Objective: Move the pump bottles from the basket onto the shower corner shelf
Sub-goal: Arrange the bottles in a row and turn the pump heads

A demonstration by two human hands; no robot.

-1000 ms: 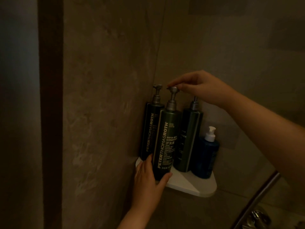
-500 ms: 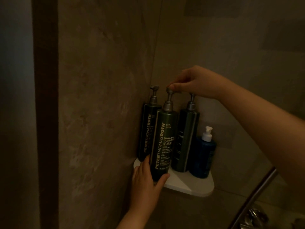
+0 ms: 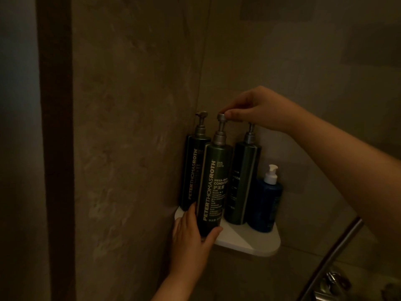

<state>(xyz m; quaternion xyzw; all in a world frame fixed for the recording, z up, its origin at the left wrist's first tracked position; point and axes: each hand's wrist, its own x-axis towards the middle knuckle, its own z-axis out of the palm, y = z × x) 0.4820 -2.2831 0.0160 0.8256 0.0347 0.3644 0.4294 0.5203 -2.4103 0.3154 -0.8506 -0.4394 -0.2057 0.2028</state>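
Three tall dark green pump bottles stand on the white corner shelf [image 3: 249,241] in the shower corner. The front conditioner bottle [image 3: 213,187] is upright at the shelf's front left. My left hand [image 3: 193,237] wraps around its base. My right hand [image 3: 256,109] pinches its silver pump head from above. Another green bottle [image 3: 193,170] stands behind it against the left wall, and a third [image 3: 243,183] stands to its right. The basket is out of view.
A small blue bottle with a white pump [image 3: 265,203] stands at the shelf's right end. Stone walls meet at the corner behind. A metal bar [image 3: 334,255] and chrome tap fittings [image 3: 332,283] lie at the lower right. A dark door frame [image 3: 56,148] runs down the left.
My right hand's fingers have closed around the conditioner bottle's pump head. My left hand stays on the bottle's base, and the bottles keep their places on the shelf.
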